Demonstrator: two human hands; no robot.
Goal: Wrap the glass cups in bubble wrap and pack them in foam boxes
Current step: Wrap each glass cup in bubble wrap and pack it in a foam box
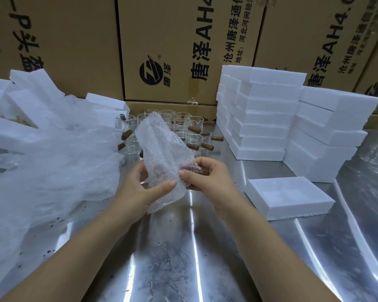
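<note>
The left hand [140, 188] pinches the bubble wrap [162, 158] from the left, thumb laid across its front; the right hand [207, 179] grips the wrap's right side, fingers curled over a brown handle [191, 167] showing through; a cup is bundled inside, held above the steel table [183, 258]; behind stand bare glass cups [192, 129] with wooden handles; an open foam box [288, 197] lies just right of the hands; foam stacks [264, 118] rise beyond; loose plastic sheeting [52, 166] heaps at left; cartons [172, 46] back everything.
</note>
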